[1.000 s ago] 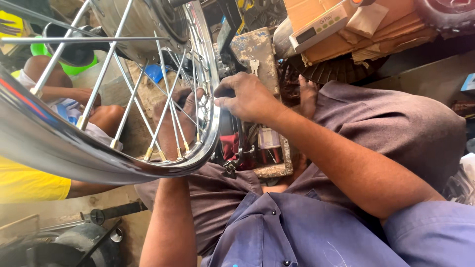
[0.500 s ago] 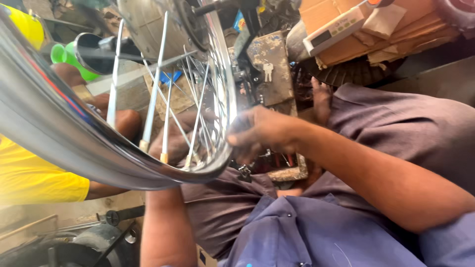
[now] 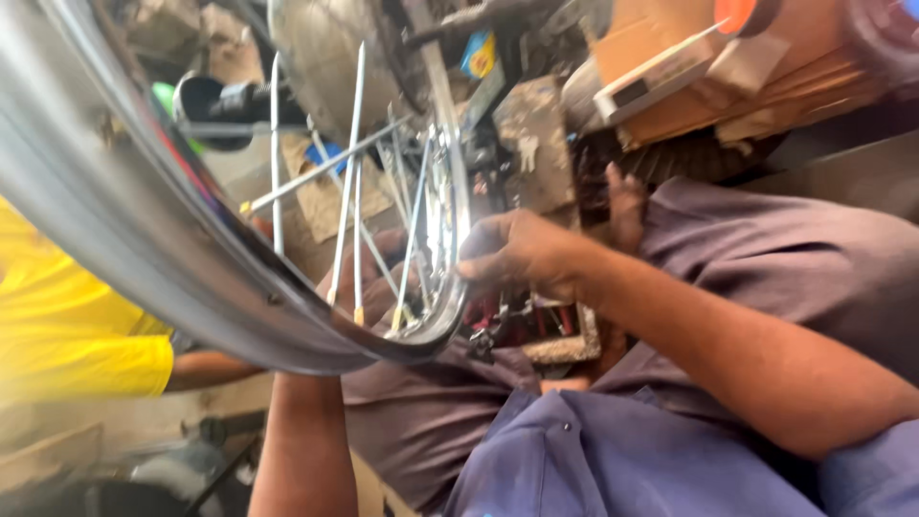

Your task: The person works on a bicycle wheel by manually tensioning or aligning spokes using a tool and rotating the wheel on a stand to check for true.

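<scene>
A shiny spoked wheel rim (image 3: 144, 258) fills the left half of the head view, tilted edge-on toward me. My right hand (image 3: 522, 254) reaches in from the right and grips the rim's near edge with closed fingers. My left hand (image 3: 369, 278) comes up from the bottom left and sits behind the spokes (image 3: 349, 191), its fingers curled at the lower part of the rim. Both forearms are bare. My grey trousers (image 3: 766, 249) and blue shirt (image 3: 613, 460) lie under the wheel.
A person in a yellow shirt (image 3: 67, 325) sits close at the left, an arm (image 3: 206, 369) under the rim. Cardboard boxes (image 3: 728, 77) are stacked at the top right. A grimy tray of metal parts (image 3: 536, 325) lies between my legs. My bare foot (image 3: 624, 206) is beside it.
The wheel has turned more edge-on and come closer, so its rim now fills more of the left. My right hand has stayed on the rim and my left hand behind the spokes.
</scene>
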